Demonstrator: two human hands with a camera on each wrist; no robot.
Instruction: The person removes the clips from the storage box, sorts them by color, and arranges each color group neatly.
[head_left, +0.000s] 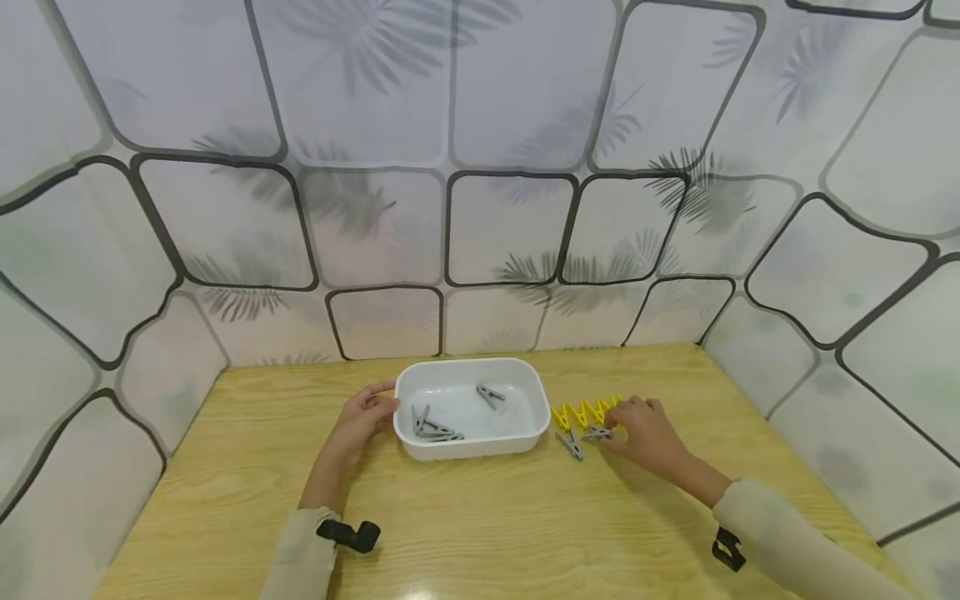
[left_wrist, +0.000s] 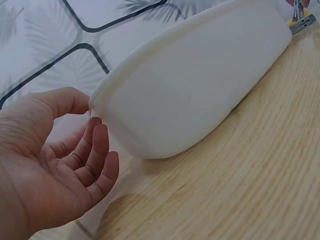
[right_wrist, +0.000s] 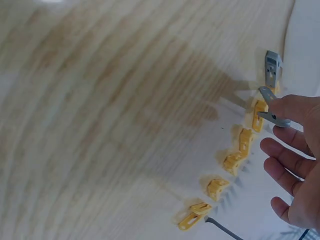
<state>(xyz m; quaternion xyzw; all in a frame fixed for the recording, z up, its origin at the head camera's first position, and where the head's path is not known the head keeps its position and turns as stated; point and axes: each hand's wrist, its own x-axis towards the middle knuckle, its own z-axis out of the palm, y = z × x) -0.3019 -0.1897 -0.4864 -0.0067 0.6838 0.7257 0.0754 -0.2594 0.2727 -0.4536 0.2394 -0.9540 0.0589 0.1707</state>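
Observation:
My left hand (head_left: 360, 419) pinches the left rim of a white plastic tub (head_left: 480, 450); in the left wrist view its thumb meets the rim, the other fingers bent below. Inside the tub several grey clothespins (head_left: 438, 436) lie at the left, and one grey clothespin (head_left: 491, 392) sits towards the back right. Between thumb and index finger, my right hand (head_left: 647, 435) grips another grey clothespin (right_wrist: 272, 119) over the table. Just beside it stands a loose grey clothespin (right_wrist: 272, 69). Behind runs a row of several yellow clothespins (head_left: 583, 414), partly covered by the right hand.
The wood-grain table (head_left: 480, 525) carries the tub and clothespins. A patterned wall covering (head_left: 502, 225) closes off the back and both sides. Black straps (head_left: 349, 533) sit on both sleeved wrists.

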